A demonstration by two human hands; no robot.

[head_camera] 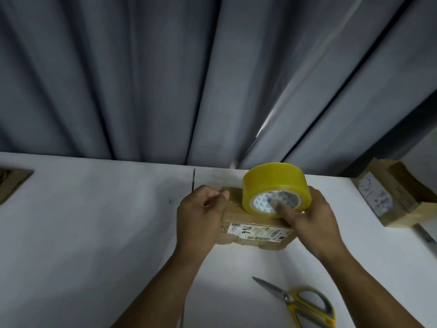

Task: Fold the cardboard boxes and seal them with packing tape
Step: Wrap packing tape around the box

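Observation:
A small brown cardboard box [241, 217] with a white shipping label on its near side lies on the white table [94, 233]. My left hand [201, 216] grips the box's left end, thumb on its top edge. A yellow roll of packing tape [272, 183] stands on edge on the box top. My right hand [309, 216] holds the roll, with a finger hooked into its white core and the palm round its right side.
Yellow-handled scissors [302, 301] lie on the table near my right forearm. Another labelled cardboard box [397, 192] sits at the right edge. A flat brown cardboard piece [11, 183] lies at the far left. Grey curtains [165, 79] hang behind the table.

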